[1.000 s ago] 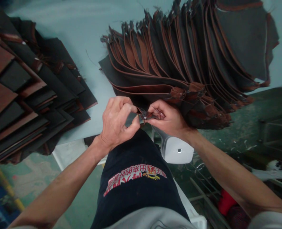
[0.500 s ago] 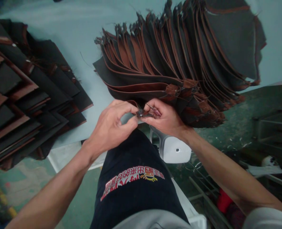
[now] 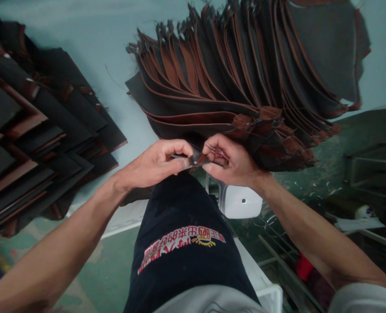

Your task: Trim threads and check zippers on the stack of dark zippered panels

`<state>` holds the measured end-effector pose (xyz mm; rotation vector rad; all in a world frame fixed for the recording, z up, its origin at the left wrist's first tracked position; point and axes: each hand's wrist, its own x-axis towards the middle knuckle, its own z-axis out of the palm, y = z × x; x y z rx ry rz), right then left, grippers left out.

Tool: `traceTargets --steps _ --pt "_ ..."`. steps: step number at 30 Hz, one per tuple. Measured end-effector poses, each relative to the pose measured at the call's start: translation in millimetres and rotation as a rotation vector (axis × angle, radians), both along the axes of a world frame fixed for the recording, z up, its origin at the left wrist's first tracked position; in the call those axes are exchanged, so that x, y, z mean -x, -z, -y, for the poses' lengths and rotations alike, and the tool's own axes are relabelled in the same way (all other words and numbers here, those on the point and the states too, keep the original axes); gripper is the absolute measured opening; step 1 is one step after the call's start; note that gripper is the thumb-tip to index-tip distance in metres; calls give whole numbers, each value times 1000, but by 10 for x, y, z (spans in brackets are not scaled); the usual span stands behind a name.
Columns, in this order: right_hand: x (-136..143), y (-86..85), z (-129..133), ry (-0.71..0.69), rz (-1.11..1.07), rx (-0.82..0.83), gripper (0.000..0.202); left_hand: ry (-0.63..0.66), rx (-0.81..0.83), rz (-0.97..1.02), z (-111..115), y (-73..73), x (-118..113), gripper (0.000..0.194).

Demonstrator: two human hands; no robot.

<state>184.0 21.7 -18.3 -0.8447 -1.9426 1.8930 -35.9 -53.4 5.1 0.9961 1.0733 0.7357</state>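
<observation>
Both my hands meet at the table's near edge, over my apron. Between thumb and bent forefinger, my left hand (image 3: 162, 161) pinches the corner of a dark fabric piece (image 3: 197, 157) with brown on it. My right hand (image 3: 230, 158) is closed close by, its thumb and forefinger at the same corner. A slim dark-red tool (image 3: 219, 152), perhaps thread snips, lies in that hand; its tip is too small to make out. Just beyond my hands leans a fanned stack of dark fabric pieces (image 3: 209, 89) with brown edges and loose threads.
On the left of the pale blue table (image 3: 88, 26) lies another pile of dark and brown pieces (image 3: 58, 117). A white machine part or box (image 3: 243, 202) stands below my right hand. Metal racks (image 3: 287, 269) are at the lower right.
My left hand has turned flatter and dropped slightly, and the fabric corner is now stretched between both hands. More dark fabric shows below my left wrist. The view has shifted a little.
</observation>
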Motion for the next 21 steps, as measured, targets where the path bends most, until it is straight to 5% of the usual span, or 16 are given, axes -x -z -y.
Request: traceTargets --steps 14,21 --pt "39 117 20 32 -98 -369 33 -15 229 305 80 338 43 22" --pt "49 136 7 4 -111 -389 33 -59 268 314 129 391 24 26"
